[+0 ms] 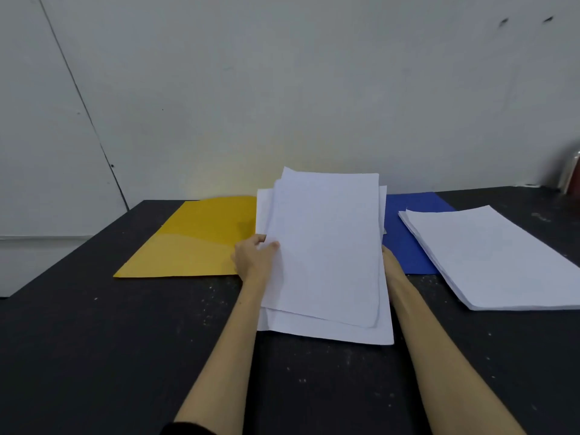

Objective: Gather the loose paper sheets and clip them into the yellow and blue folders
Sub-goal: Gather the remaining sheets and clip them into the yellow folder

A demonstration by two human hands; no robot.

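Both hands hold a lifted, uneven sheaf (323, 246) at table centre. Left hand (254, 257) pinches its nine o'clock edge, thumb on top; right hand (389, 262) is mostly hidden behind the three o'clock edge, so I cannot tell its grip. Yellow folder (188, 240) lies flat at ten o'clock, blue folder (408, 233) at two o'clock, with a second stack (489, 255) overlapping its right side. Those sheets look light, floppy and slippery against each other; holding both long edges and tapping the bottom on the table (94, 356) should square them.
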